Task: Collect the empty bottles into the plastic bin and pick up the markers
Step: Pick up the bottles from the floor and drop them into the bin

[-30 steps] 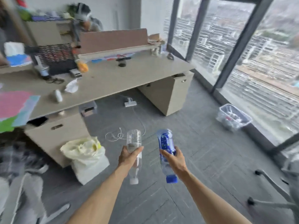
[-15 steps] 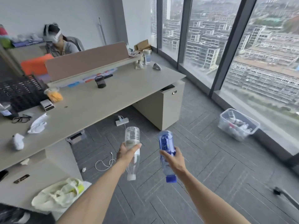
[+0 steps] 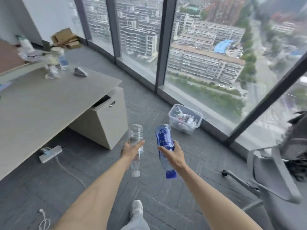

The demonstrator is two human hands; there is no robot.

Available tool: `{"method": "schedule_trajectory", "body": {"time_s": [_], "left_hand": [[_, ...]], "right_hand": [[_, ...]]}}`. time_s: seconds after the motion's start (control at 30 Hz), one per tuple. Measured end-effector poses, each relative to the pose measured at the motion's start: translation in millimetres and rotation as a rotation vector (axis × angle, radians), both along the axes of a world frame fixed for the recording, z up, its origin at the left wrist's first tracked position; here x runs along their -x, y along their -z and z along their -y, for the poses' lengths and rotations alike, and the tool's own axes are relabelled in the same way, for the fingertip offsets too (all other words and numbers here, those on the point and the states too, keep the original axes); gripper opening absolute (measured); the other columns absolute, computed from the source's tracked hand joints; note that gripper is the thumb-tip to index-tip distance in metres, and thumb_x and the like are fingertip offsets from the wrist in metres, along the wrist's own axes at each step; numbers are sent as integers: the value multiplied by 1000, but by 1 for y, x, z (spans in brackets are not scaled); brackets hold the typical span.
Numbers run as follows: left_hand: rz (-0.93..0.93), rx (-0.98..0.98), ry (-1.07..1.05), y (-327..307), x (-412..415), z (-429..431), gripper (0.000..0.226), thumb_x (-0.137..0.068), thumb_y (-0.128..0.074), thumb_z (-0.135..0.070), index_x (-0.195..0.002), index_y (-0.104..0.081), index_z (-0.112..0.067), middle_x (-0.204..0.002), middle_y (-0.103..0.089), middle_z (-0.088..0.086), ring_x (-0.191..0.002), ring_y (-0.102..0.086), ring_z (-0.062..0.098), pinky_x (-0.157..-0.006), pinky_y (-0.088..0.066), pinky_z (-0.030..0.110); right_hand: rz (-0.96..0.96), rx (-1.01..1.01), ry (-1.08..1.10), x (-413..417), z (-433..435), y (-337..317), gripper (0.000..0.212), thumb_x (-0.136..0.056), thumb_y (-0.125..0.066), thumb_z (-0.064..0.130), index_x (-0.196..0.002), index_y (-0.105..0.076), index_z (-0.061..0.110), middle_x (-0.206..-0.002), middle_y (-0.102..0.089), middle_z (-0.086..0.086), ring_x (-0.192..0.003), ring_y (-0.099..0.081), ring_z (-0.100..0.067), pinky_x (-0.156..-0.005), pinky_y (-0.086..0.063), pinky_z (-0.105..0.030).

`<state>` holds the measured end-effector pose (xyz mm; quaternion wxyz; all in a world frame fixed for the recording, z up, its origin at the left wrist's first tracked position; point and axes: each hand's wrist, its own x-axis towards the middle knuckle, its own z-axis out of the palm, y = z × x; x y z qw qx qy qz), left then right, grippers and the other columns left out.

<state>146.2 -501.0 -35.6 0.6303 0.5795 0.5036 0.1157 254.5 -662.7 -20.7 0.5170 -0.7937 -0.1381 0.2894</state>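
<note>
My left hand (image 3: 132,151) grips a clear empty bottle (image 3: 135,136) held upside down, its white cap pointing at the floor. My right hand (image 3: 172,154) grips a blue-labelled bottle (image 3: 163,136), also inverted, with a blue cap at the bottom. Both are held out in front of me above the grey carpet. The clear plastic bin (image 3: 197,116) stands on the floor by the window, ahead and to the right of the bottles, with several bottles lying inside. Another bottle (image 3: 62,60) stands on the far corner of the desk. No markers are visible.
A beige desk (image 3: 41,103) with a cabinet fills the left side. A power strip (image 3: 50,151) and white cables lie on the floor beneath it. A grey office chair (image 3: 274,171) stands at the right. Floor-to-ceiling windows run behind the bin. My shoe (image 3: 137,207) shows below.
The view has swung right and moved forward; the bin is now closer and nearer the centre. Both hands still hold their bottles in the same way.
</note>
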Motion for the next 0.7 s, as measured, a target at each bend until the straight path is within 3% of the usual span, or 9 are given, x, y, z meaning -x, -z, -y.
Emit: {"method": "schedule_trajectory", "body": {"time_s": [0.07, 0.13, 0.23, 0.37, 0.47, 0.6, 0.7], "left_hand": [[-2, 46, 93, 13, -64, -19, 106, -42, -78, -68, -133, -48, -24, -124, -62, 7, -104, -65, 27, -61, -59, 33], [19, 64, 179, 20, -127, -32, 102, -39, -79, -65, -127, -51, -23, -115, -66, 8, -96, -69, 27, -52, -56, 30], [25, 72, 275, -2, -211, -35, 91, -54, -82, -56, -131, -49, -20, -122, -63, 8, -96, -66, 24, -46, -54, 26], [-59, 44, 388, 0, -317, -44, 90, -81, -74, -38, -151, -23, -15, -145, -43, 10, -100, -49, 17, -46, -44, 19], [-68, 16, 398, 11, -389, -62, 94, -81, -74, -38, -152, -19, -16, -148, -39, 10, -111, -52, 23, -53, -49, 23], [-103, 10, 339, 10, -464, -85, 99, -65, -80, -50, -146, -33, -17, -133, -54, 11, -90, -63, 20, -53, -53, 28], [-131, 11, 337, 16, -521, -107, 107, -53, -79, -57, -143, -36, -19, -132, -56, 11, -104, -63, 27, -55, -55, 28]], "right_hand": [[8, 34, 117, -51, -2, 0, 51, -80, -79, 34, -122, -53, 19, -104, -68, -2, -82, -64, -13, -70, -47, -23], [17, 63, 209, -102, -5, 3, 53, -80, -79, 34, -123, -53, 19, -104, -68, -2, -84, -64, -15, -70, -47, -25], [-8, 75, 314, -168, -7, 10, 55, -79, -79, 37, -124, -53, 20, -102, -69, 0, -84, -66, -14, -66, -48, -22], [-43, 94, 382, -256, -14, 27, 47, -80, -79, 34, -117, -51, 25, -90, -64, 11, -78, -61, -2, -60, -45, -14], [-59, 82, 408, -333, -27, 46, 56, -77, -79, 41, -122, -52, 23, -100, -67, 1, -87, -66, -16, -74, -55, -30], [-128, 102, 371, -424, -45, 62, 62, -75, -78, 49, -125, -50, 24, -107, -67, -3, -93, -67, -22, -89, -56, -44], [-169, 128, 345, -482, -62, 66, 69, -72, -76, 53, -128, -48, 24, -107, -67, -3, -93, -67, -23, -88, -56, -43]]}}
